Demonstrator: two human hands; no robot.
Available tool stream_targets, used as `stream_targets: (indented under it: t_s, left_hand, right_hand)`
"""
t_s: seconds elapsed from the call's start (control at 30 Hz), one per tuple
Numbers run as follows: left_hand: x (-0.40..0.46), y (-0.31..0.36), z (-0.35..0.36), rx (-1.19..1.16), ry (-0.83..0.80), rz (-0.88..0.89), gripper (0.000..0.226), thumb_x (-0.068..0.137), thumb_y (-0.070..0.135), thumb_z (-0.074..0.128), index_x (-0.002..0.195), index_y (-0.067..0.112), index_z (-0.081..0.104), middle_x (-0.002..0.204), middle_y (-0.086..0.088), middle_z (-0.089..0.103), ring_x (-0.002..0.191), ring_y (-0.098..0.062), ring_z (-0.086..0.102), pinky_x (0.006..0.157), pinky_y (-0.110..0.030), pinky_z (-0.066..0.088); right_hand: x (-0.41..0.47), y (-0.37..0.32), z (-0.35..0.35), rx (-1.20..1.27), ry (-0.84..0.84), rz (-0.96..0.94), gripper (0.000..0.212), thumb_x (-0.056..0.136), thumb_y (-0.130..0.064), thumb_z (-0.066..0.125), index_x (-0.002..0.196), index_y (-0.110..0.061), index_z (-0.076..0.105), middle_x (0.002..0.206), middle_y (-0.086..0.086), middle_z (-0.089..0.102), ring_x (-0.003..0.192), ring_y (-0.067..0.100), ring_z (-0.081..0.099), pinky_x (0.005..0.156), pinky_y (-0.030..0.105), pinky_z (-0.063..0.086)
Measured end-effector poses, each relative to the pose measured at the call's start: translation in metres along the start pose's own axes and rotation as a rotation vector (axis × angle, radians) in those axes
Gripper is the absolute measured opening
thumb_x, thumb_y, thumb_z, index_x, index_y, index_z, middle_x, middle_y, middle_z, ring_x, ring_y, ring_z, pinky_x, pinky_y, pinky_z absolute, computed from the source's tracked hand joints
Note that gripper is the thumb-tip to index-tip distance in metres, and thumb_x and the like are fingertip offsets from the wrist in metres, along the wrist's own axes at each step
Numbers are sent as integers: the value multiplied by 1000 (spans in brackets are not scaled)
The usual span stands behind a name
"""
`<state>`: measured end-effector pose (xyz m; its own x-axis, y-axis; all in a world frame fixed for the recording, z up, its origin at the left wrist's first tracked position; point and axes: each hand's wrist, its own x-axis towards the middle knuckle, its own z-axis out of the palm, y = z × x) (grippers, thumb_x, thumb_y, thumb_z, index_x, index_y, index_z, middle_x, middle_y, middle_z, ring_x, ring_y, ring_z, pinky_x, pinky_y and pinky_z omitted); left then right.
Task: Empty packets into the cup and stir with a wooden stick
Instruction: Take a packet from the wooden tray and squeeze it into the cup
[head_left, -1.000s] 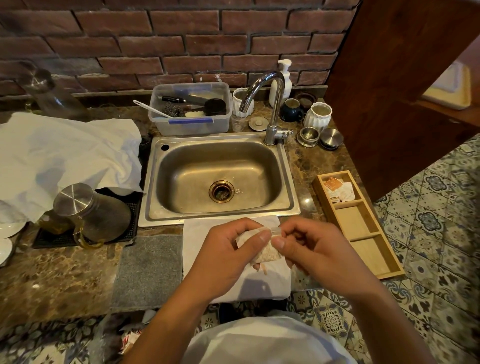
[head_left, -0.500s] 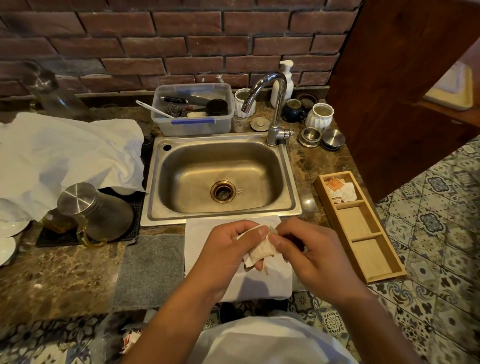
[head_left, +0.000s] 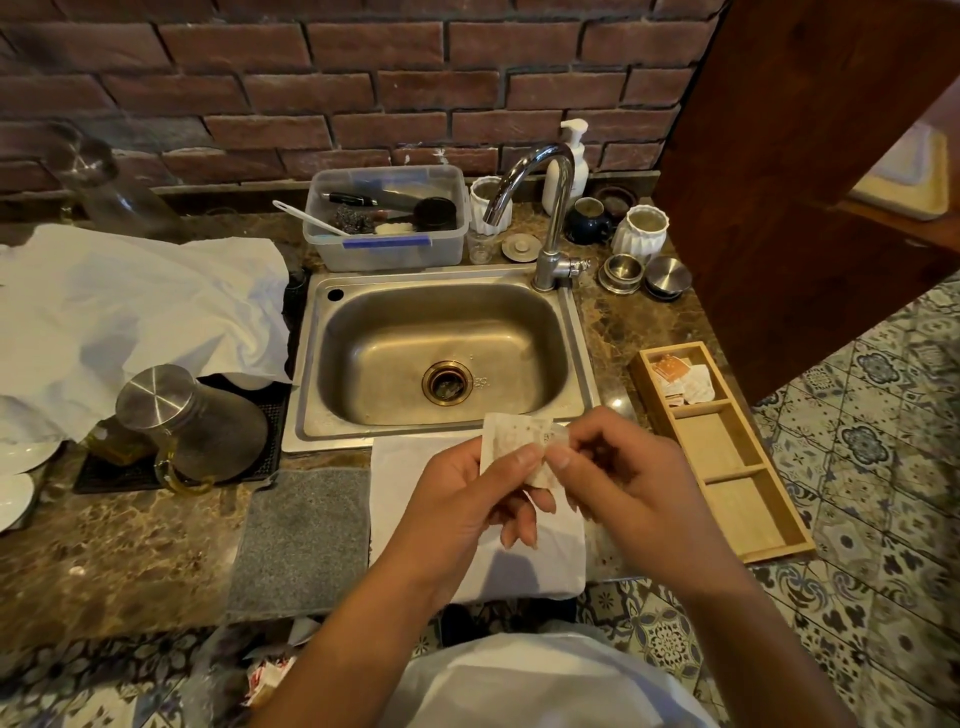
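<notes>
Steel sink, chrome tap, plastic tub, grey mat.

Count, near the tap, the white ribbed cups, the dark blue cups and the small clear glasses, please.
White ribbed cups: 2
Dark blue cup: 1
Small clear glass: 1
Total: 4

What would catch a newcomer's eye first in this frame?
Front and centre, the left hand and right hand pinch a small white packet between them, above a white cloth at the counter's near edge. Behind them lies the steel sink, and to the right a wooden tray holding more packets in its far compartment.
</notes>
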<state>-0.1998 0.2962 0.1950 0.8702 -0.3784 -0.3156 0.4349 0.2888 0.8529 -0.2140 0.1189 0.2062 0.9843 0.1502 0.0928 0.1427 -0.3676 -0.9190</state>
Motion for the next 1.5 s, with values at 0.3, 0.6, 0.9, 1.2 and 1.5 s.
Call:
stream_targets:
  t_s: [0.3,0.6,0.9,1.2,1.5]
  left_hand:
    - [-3,5,1,194,-1,89,9,86,28,72,79,25,77,67,-5,70,52,-17,58,50,-27,46]
    - [0,-3,5,182,51,15,24,94,23,66,71,18,71,52,-6,58,38,-13,46,40,-20,35]
    - [5,-4,3,155,183,-55,32,96,18,62,66,22,71,55,-8,63,37,-16,46,43,-25,29]
    - [5,1,1,108,157,-75,34,96,20,61,64,21,72,56,-7,61,38,-15,45,38,-21,30]
    - [0,12,-7,278,-23,16,28,95,34,58,82,13,73,61,-11,62,47,-21,49,47,-31,32]
  right_hand:
    - [2,-4,-16,40,-236,62,22,93,-41,59,90,-21,68,73,2,68,65,19,65,59,28,52]
    - [5,4,-19,26,-278,33,20,97,-34,58,88,-21,69,73,-2,65,65,17,63,60,27,49]
    - [4,10,-4,-446,-146,-232,15,101,-29,57,102,-21,69,85,-10,65,75,9,60,63,33,52]
    - [-1,9,8,-446,-10,-225,20,101,-39,55,102,-24,69,87,-11,67,76,6,61,63,30,54]
    - [4,-2,-1,26,-157,22,28,98,-43,55,84,-21,67,69,-2,64,63,17,62,58,29,49]
